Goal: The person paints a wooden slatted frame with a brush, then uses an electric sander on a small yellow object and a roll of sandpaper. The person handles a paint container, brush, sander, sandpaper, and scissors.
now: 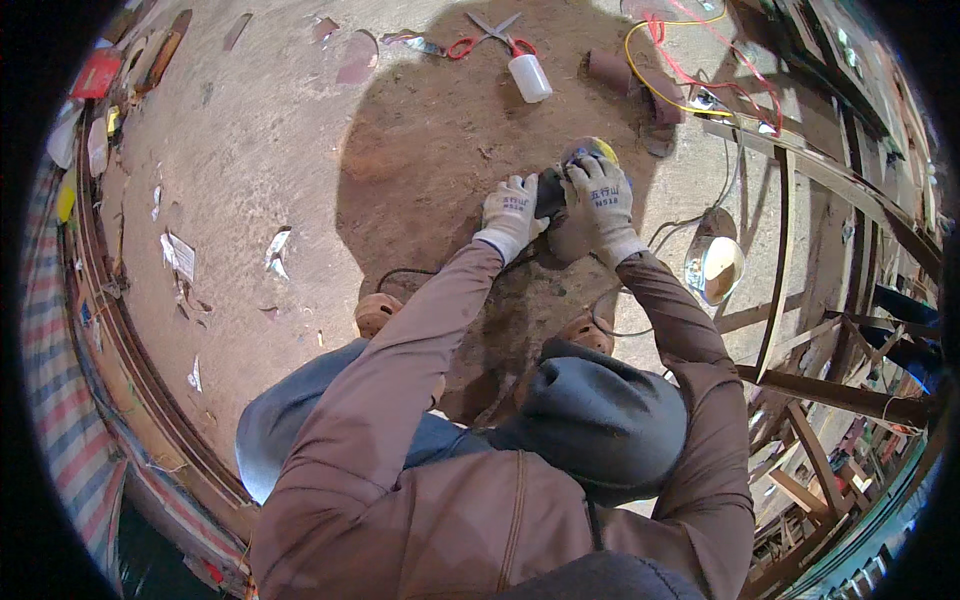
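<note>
I crouch over a dusty brown floor, both hands in pale work gloves. My left hand grips the dark rear body of a small power tool. Over the tool's front, my right hand closes on its yellow and blue head. A black cord runs from the tool back toward my knees. What lies under the tool is hidden by my hands.
Red-handled scissors and a white plastic bottle lie farther out. Red and yellow wires coil at the upper right. A metal work lamp sits to my right beside a wooden frame. Paper scraps litter the left.
</note>
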